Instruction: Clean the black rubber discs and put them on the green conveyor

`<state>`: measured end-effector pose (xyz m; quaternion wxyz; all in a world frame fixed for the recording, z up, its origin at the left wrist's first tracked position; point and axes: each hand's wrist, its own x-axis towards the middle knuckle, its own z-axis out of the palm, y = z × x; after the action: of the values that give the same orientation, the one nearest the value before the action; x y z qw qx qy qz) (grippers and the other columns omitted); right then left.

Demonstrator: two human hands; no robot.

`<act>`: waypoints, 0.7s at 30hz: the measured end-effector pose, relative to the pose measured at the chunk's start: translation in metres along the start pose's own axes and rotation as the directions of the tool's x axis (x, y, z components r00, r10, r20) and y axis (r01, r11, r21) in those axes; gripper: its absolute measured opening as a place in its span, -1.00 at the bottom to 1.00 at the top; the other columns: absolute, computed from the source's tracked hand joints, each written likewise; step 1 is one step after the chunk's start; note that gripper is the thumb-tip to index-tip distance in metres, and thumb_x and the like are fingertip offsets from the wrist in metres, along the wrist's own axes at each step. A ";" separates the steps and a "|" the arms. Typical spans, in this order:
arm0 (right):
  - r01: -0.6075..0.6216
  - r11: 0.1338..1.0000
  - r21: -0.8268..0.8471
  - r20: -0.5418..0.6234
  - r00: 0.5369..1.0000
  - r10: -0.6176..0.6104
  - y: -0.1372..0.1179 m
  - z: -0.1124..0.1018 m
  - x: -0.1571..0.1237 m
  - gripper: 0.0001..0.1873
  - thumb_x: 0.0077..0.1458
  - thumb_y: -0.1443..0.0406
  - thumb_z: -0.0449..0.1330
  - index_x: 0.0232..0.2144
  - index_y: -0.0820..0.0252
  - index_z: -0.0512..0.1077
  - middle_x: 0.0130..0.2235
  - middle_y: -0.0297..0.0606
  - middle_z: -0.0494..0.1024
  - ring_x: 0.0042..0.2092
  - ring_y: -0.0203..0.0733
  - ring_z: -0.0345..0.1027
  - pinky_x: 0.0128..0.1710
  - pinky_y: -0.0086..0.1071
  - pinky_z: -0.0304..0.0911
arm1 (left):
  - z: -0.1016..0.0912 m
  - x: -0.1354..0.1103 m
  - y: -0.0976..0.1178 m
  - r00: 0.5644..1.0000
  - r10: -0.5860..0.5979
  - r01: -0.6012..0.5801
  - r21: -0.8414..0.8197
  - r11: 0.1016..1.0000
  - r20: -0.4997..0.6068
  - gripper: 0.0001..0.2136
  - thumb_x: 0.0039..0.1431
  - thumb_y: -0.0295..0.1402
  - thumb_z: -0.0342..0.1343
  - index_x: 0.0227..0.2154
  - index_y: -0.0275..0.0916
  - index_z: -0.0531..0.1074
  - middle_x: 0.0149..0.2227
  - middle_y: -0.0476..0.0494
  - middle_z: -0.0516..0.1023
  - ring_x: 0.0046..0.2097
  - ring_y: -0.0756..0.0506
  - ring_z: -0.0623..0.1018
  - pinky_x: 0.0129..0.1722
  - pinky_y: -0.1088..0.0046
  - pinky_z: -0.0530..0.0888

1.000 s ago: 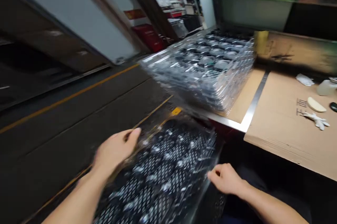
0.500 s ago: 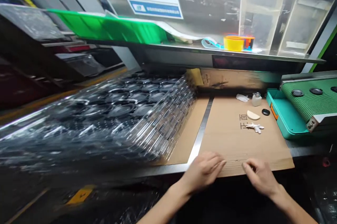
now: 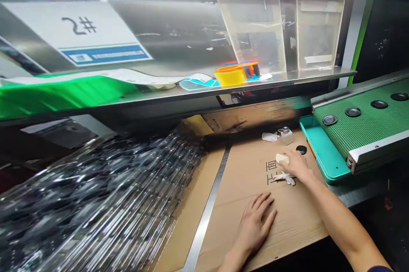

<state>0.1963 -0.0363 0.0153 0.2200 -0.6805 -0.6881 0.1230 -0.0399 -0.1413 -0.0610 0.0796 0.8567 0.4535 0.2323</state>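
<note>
Steel shelving with a "2#" sign (image 3: pixel 78 29) runs behind a cardboard sheet (image 3: pixel 287 216) on the tabletop. Seen from the head camera, the right hand (image 3: pixel 297 165) curls over a cream oval pad (image 3: pixel 282 159), gripping it just above a crumpled white glove (image 3: pixel 283 177). The left hand (image 3: pixel 257 229) lies open and flat on the cardboard. A small glass bottle (image 3: pixel 286 136) and a black round lid (image 3: pixel 300 149) sit nearby, beside a green mesh conveyor (image 3: pixel 361 122); a blurred stack of clear plastic trays (image 3: pixel 96 204) fills the left.
</note>
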 end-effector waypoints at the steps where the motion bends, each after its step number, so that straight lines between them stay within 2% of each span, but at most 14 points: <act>1: 0.038 0.999 -0.021 0.041 0.998 -0.037 -0.004 0.001 0.008 -0.54 0.17 0.04 0.23 0.06 0.06 0.50 0.09 -0.11 0.51 0.07 -0.06 0.38 0.01 -0.33 0.19 | 0.000 0.000 0.000 1.000 0.001 -0.001 0.013 1.000 -0.005 -0.68 0.34 -0.22 0.06 0.07 -0.12 0.52 0.21 -0.19 0.49 0.25 -0.25 0.43 0.22 0.00 0.44; 3: 0.095 0.995 -0.031 0.109 0.990 -0.091 -0.010 0.000 0.019 -0.52 0.15 -0.03 0.25 0.01 0.09 0.53 0.04 -0.09 0.53 0.06 -0.04 0.38 0.01 -0.31 0.20 | -0.001 -0.001 0.000 1.000 -0.002 0.002 0.043 0.999 -0.012 -0.70 0.32 -0.22 0.08 0.05 -0.11 0.53 0.20 -0.18 0.51 0.24 -0.26 0.44 0.20 -0.01 0.47; 5: 0.165 0.986 0.013 0.167 0.972 -0.165 -0.008 -0.003 0.022 -0.54 0.11 -0.08 0.27 -0.11 0.10 0.57 -0.07 -0.14 0.58 -0.01 -0.07 0.41 -0.07 -0.35 0.21 | -0.001 -0.001 0.000 1.000 -0.008 0.009 0.072 0.997 -0.018 -0.70 0.32 -0.21 0.09 0.04 -0.08 0.54 0.20 -0.15 0.51 0.23 -0.27 0.45 0.17 -0.02 0.49; 8: 0.257 0.958 0.130 0.358 0.888 -0.287 0.003 -0.003 0.016 -0.54 -0.09 -0.04 0.43 -0.20 0.05 0.57 -0.23 -0.31 0.61 -0.20 -0.19 0.44 -0.26 -0.44 0.17 | 0.000 -0.004 -0.004 0.999 0.001 0.003 0.096 0.995 -0.034 -0.71 0.29 -0.20 0.12 0.04 -0.03 0.54 0.20 -0.11 0.52 0.22 -0.28 0.46 0.13 -0.03 0.53; 10: 0.263 0.953 0.152 0.438 0.846 -0.303 0.009 0.005 0.013 -0.67 -0.05 0.06 0.41 -0.23 0.03 0.58 -0.29 -0.36 0.60 -0.26 -0.22 0.43 -0.32 -0.46 0.14 | 0.002 -0.005 -0.007 0.999 0.011 -0.006 0.101 0.995 -0.047 -0.71 0.28 -0.19 0.14 0.03 -0.01 0.55 0.20 -0.10 0.52 0.21 -0.29 0.48 0.10 -0.03 0.55; 13: 0.296 0.946 0.130 0.369 0.871 -0.323 0.011 0.022 0.015 -0.80 0.13 0.17 0.28 -0.20 0.06 0.58 -0.15 -0.26 0.61 -0.13 -0.16 0.43 -0.22 -0.41 0.18 | 0.005 -0.007 -0.012 0.999 -0.001 0.006 0.098 0.995 -0.052 -0.72 0.27 -0.17 0.15 0.00 0.00 0.56 0.19 -0.10 0.52 0.20 -0.30 0.48 0.08 -0.03 0.56; 16: 0.322 0.935 0.148 0.346 0.869 -0.354 0.009 0.034 0.025 -0.76 0.10 0.20 0.29 -0.16 0.08 0.59 -0.06 -0.22 0.58 -0.08 -0.14 0.41 -0.15 -0.40 0.20 | 0.009 -0.007 -0.013 0.998 -0.046 0.052 0.108 0.993 -0.049 -0.69 0.28 -0.15 0.13 0.04 0.01 0.56 0.22 -0.10 0.50 0.22 -0.30 0.47 0.10 -0.04 0.54; 18: 0.307 0.932 0.193 0.372 0.856 -0.359 0.008 0.036 0.033 -0.78 0.06 0.21 0.32 -0.21 0.10 0.59 -0.17 -0.26 0.59 -0.18 -0.21 0.41 -0.22 -0.45 0.20 | 0.010 -0.006 -0.010 0.995 -0.095 0.100 0.136 0.986 -0.040 -0.63 0.30 -0.15 0.10 0.13 0.04 0.51 0.28 -0.08 0.44 0.26 -0.31 0.42 0.15 -0.08 0.50; 21: 0.227 0.939 0.260 0.434 0.841 -0.323 0.005 0.035 0.042 -0.82 0.05 0.22 0.30 -0.26 0.12 0.59 -0.43 -0.40 0.53 -0.43 -0.35 0.33 -0.40 -0.51 0.12 | 0.009 -0.004 -0.004 0.984 -0.174 0.166 0.178 0.970 0.029 -0.57 0.33 -0.14 0.05 0.23 0.12 0.41 0.35 -0.03 0.33 0.35 -0.33 0.32 0.24 -0.17 0.37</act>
<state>0.1849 0.0098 -0.0123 0.1283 -0.4985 -0.7957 0.3193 -0.0408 -0.1417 -0.0713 0.0337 0.8233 0.5421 0.1650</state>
